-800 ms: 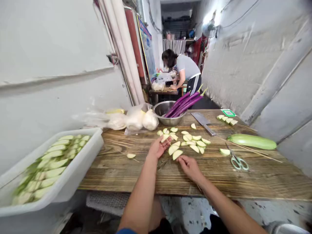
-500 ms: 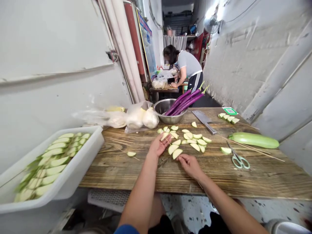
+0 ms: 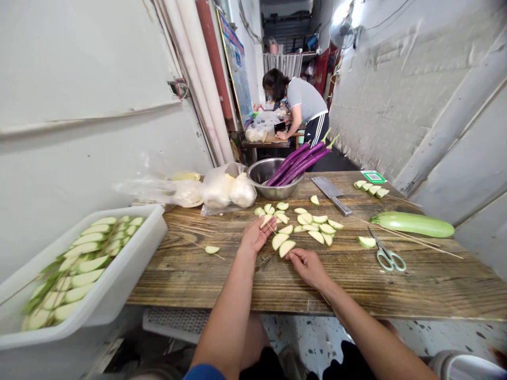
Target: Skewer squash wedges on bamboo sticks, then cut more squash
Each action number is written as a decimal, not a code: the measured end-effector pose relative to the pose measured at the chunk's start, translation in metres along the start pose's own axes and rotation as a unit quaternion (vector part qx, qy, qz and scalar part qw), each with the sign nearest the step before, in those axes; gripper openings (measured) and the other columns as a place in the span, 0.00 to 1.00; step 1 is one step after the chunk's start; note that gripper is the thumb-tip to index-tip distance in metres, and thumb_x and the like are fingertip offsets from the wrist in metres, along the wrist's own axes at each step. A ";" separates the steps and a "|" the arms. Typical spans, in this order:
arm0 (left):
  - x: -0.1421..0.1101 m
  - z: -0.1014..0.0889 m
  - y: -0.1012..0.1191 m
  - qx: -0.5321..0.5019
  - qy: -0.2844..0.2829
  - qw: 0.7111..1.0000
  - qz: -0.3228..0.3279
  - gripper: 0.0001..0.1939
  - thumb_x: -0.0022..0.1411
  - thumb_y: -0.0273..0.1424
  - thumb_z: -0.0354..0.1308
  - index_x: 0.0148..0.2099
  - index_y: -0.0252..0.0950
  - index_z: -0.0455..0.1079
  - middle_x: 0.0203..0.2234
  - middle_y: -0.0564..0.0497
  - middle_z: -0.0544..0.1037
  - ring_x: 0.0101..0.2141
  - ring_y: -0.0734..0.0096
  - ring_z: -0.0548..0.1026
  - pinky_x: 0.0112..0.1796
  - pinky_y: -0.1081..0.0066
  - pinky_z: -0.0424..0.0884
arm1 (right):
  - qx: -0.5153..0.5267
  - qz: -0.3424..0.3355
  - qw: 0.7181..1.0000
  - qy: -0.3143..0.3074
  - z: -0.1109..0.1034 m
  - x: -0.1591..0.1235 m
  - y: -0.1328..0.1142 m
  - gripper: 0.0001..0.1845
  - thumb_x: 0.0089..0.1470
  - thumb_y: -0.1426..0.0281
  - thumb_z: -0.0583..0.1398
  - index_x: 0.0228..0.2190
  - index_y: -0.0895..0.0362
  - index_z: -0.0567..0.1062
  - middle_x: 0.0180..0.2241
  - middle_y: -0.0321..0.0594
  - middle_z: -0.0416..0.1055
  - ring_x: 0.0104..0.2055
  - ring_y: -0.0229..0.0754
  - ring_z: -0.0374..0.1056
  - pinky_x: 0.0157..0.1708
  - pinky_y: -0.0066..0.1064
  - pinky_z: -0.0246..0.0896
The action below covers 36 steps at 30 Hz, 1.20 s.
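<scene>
My left hand (image 3: 257, 235) rests on the wooden table (image 3: 396, 285) and pinches a pale green eggplant slice (image 3: 266, 220) at its fingertips. My right hand (image 3: 307, 265) is closed round a thin bamboo skewer (image 3: 273, 229) that runs up toward that slice. Two more slices (image 3: 283, 245) lie just between the hands. A scatter of several cut slices (image 3: 317, 226) lies a little farther back.
A white tub (image 3: 119, 285) of skewered slices stands at the left. A steel bowl (image 3: 273, 179) holds purple eggplants (image 3: 301, 161). A cleaver (image 3: 331, 194), scissors (image 3: 387, 256), a whole green eggplant (image 3: 414, 224), loose skewers and plastic bags (image 3: 222, 190) lie around. Another person (image 3: 301, 108) works behind.
Both hands stay nearly in place; the left fingers have closed a little more on the slice against the skewer. The view has shifted slightly.
</scene>
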<state>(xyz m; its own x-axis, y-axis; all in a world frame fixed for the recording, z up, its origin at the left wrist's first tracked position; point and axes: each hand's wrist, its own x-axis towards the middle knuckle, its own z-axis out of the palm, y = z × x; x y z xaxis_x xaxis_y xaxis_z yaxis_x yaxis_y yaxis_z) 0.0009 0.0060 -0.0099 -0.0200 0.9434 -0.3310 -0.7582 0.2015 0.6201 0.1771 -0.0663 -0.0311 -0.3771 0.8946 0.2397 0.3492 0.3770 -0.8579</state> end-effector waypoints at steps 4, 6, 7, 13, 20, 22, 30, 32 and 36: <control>-0.002 0.001 -0.001 0.013 -0.001 1.000 0.017 0.07 0.59 0.22 0.50 0.40 0.24 0.64 0.33 0.34 0.75 0.38 0.59 0.75 0.39 0.65 0.73 | 0.000 0.003 1.000 0.002 0.000 0.001 -0.001 0.15 0.54 0.69 0.49 0.27 0.59 0.73 0.24 0.37 0.70 0.26 0.37 0.63 0.28 0.25 0.55; -0.002 0.002 -0.001 0.016 0.001 1.000 0.022 0.07 0.58 0.22 0.50 0.40 0.25 0.64 0.33 0.34 0.75 0.39 0.58 0.75 0.39 0.64 0.73 | 0.002 0.007 1.000 0.003 0.000 0.001 -0.002 0.15 0.54 0.68 0.49 0.26 0.59 0.73 0.24 0.36 0.70 0.26 0.36 0.63 0.27 0.25 0.54; -0.002 0.002 -0.001 0.016 0.003 1.000 0.024 0.06 0.58 0.22 0.50 0.39 0.25 0.64 0.33 0.34 0.75 0.39 0.58 0.75 0.39 0.63 0.72 | 0.003 0.009 1.000 0.004 0.000 0.001 -0.002 0.15 0.54 0.68 0.49 0.26 0.59 0.73 0.24 0.36 0.70 0.26 0.36 0.63 0.27 0.25 0.54; -0.003 0.002 -0.001 0.021 0.002 0.999 0.035 0.05 0.58 0.22 0.51 0.38 0.26 0.64 0.33 0.34 0.76 0.39 0.57 0.75 0.40 0.61 0.72 | 0.003 0.011 1.000 -0.002 -0.001 0.001 -0.003 0.15 0.54 0.68 0.49 0.27 0.59 0.73 0.24 0.37 0.71 0.26 0.37 0.63 0.28 0.25 0.55; -0.002 0.000 -0.001 0.020 -0.003 0.999 0.039 0.05 0.57 0.22 0.52 0.38 0.26 0.64 0.34 0.33 0.75 0.39 0.55 0.74 0.41 0.59 0.71 | -0.004 0.012 1.000 -0.002 -0.001 0.001 -0.002 0.15 0.54 0.68 0.49 0.27 0.59 0.73 0.25 0.38 0.71 0.27 0.37 0.64 0.29 0.25 0.56; -0.001 -0.001 -0.001 0.021 -0.006 0.999 0.039 0.05 0.57 0.22 0.52 0.37 0.26 0.64 0.34 0.33 0.75 0.39 0.55 0.74 0.41 0.59 0.71 | -0.003 0.011 1.000 -0.004 -0.001 0.002 -0.002 0.15 0.54 0.68 0.49 0.27 0.59 0.73 0.25 0.38 0.72 0.27 0.38 0.64 0.30 0.25 0.56; 0.002 -0.004 -0.001 0.015 -0.011 0.999 0.039 0.04 0.56 0.23 0.53 0.37 0.27 0.65 0.34 0.34 0.75 0.41 0.55 0.74 0.42 0.58 0.70 | -0.004 0.012 1.000 -0.005 -0.002 0.002 -0.003 0.15 0.54 0.67 0.49 0.27 0.58 0.74 0.25 0.38 0.72 0.27 0.38 0.64 0.29 0.26 0.56; 0.002 -0.004 -0.001 0.016 -0.010 0.999 0.040 0.04 0.57 0.23 0.53 0.36 0.27 0.65 0.34 0.34 0.75 0.40 0.55 0.74 0.42 0.58 0.70 | -0.001 0.011 1.000 -0.007 -0.002 0.002 -0.003 0.15 0.54 0.67 0.49 0.27 0.58 0.74 0.24 0.38 0.72 0.26 0.38 0.64 0.28 0.26 0.56; 0.002 -0.004 -0.001 0.019 -0.013 0.999 0.040 0.04 0.57 0.23 0.53 0.36 0.28 0.65 0.34 0.36 0.76 0.40 0.57 0.74 0.42 0.58 0.70 | 0.005 0.012 1.000 -0.009 -0.002 0.002 -0.003 0.15 0.53 0.67 0.49 0.27 0.59 0.73 0.24 0.37 0.71 0.27 0.38 0.64 0.28 0.26 0.56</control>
<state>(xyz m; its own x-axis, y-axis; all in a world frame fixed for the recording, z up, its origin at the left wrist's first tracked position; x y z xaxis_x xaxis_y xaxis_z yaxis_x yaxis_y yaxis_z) -0.0008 0.0068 -0.0144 -0.0617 0.9632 -0.2615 -0.7293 0.1354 0.6706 0.1767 -0.0651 -0.0270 -0.3850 0.8985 0.2108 0.3502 0.3535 -0.8674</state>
